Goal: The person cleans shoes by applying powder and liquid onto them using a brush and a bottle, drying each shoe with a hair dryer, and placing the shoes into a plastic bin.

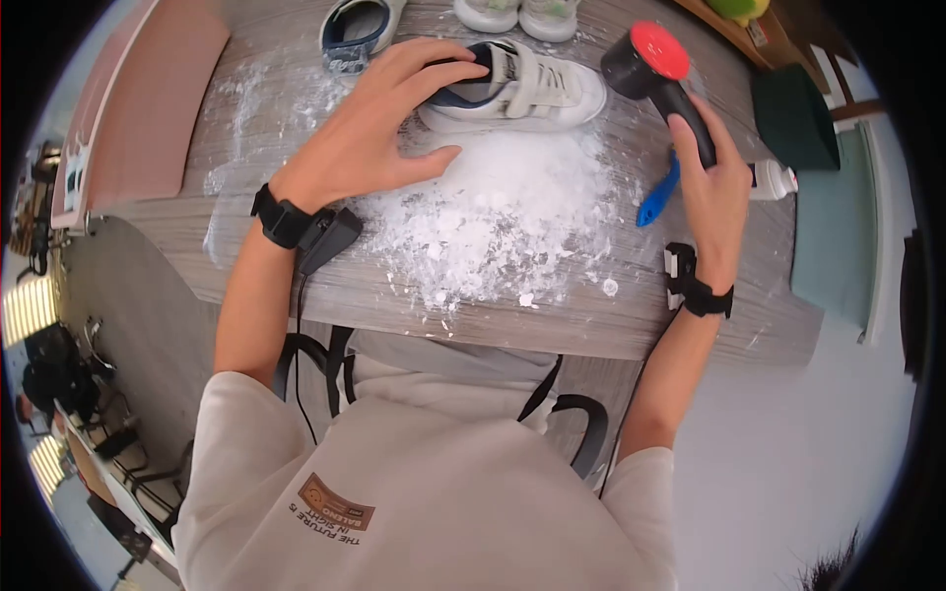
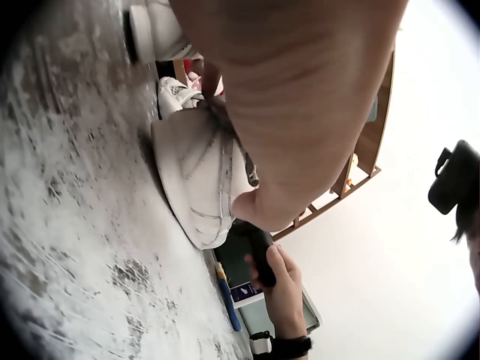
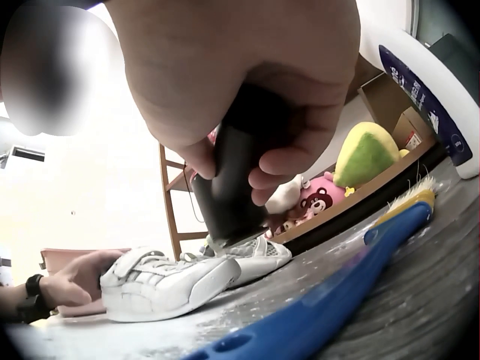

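A white sneaker (image 1: 572, 94) with a strap and a dark blue lining stands on the grey table, toe to the right. Over its opening reach the fingers of my left hand (image 1: 379, 128), with the thumb spread away from the upper. My right hand (image 1: 719, 187) grips the handle of a black tool (image 1: 631, 71) shaped like a hair dryer, its round red end facing up. The tool is raised just right of the sneaker's toe; in the right wrist view its black barrel (image 3: 232, 191) points down. White powder (image 1: 512, 197) covers the table in front of the sneaker.
A blue-handled brush (image 1: 658, 197) and a white bottle (image 1: 774, 181) lie at the right. Another sneaker (image 1: 335, 39) is behind my left hand, with a light pair (image 1: 517, 18) at the back. Plush toys (image 3: 367, 154) sit in a wooden box; a pink panel (image 1: 148, 108) borders the left.
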A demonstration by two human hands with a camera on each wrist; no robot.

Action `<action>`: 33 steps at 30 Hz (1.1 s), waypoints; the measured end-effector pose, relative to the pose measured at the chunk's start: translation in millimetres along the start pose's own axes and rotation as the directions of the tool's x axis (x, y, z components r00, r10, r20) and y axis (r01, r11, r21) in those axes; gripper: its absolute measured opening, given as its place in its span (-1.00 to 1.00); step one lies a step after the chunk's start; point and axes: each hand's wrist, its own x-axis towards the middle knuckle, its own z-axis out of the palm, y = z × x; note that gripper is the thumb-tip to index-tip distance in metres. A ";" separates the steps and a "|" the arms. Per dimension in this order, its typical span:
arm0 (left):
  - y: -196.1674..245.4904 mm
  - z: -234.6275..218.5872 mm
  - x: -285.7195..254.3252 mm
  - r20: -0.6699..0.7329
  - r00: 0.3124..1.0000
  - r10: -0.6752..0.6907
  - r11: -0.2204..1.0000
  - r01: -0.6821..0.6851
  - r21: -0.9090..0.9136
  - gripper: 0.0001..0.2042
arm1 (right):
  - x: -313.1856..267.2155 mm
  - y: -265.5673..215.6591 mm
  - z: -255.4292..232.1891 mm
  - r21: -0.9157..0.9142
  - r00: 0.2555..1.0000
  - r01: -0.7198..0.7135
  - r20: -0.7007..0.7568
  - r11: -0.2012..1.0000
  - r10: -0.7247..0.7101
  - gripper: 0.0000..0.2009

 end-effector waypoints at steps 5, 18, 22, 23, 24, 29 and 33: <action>-5.7 4.0 2.5 -0.010 0.998 0.057 0.998 -0.057 0.042 -0.57 | -1.4 1.0 7.0 0.058 0.999 -0.038 0.041 0.998 0.036 -0.56; 1.5 7.7 8.3 -0.187 0.982 -0.030 0.985 0.060 0.161 -0.65 | -5.6 3.1 -7.1 0.253 0.943 -0.211 0.307 0.944 0.128 -0.54; 12.2 10.4 10.7 -0.185 0.982 -0.034 0.993 0.054 0.103 -0.62 | -8.5 -2.4 -9.9 0.224 0.929 -0.180 0.359 0.958 0.090 -0.54; 16.5 10.1 11.4 -0.158 0.979 -0.129 0.989 0.138 0.048 -0.62 | -9.0 -3.8 -11.0 0.234 0.920 -0.180 0.384 0.955 0.080 -0.54; 21.1 9.5 11.8 -0.126 0.967 -0.222 0.975 0.223 -0.006 -0.61 | -9.5 -5.2 -12.0 0.242 0.910 -0.180 0.409 0.953 0.068 -0.54; 19.7 5.4 9.0 -0.034 0.933 -0.357 0.934 0.357 -0.015 -0.62 | -14.2 -12.8 -11.0 0.320 0.904 -0.178 0.427 0.930 0.026 -0.54; 3.7 9.9 3.1 0.019 0.946 -0.322 0.909 0.315 -0.274 -0.67 | -13.8 -5.7 -2.1 0.379 0.928 -0.156 0.374 0.912 0.003 -0.55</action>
